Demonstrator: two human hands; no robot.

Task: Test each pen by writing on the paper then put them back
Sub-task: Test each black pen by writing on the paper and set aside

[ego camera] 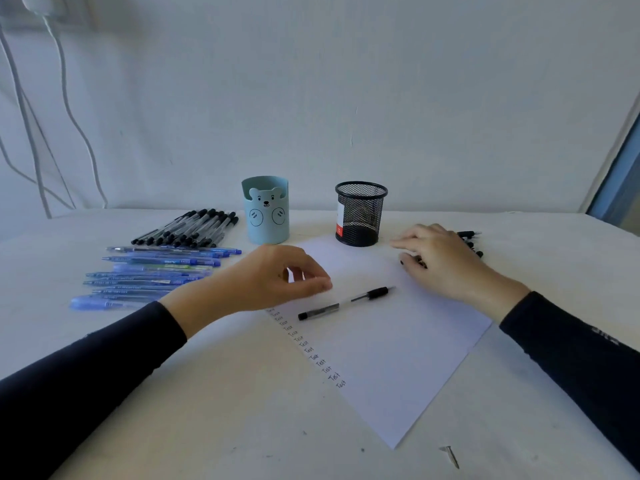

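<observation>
Fingers (313,271) of the left hand (273,277) curl loosely, holding nothing, over the paper (398,358) where one black pen (346,302) lies. The right hand (445,263) rests on other pens (467,234) beside the mesh cup (360,216); its grasp is unclear.

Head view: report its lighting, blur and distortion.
Head view: cool bluish, soft light, faint shadows, no glare. Head view: the wide lens bows the far edge of the table. Head view: fingertips of the left hand are slightly smeared, while the Test lines on the paper read clearly.
</observation>
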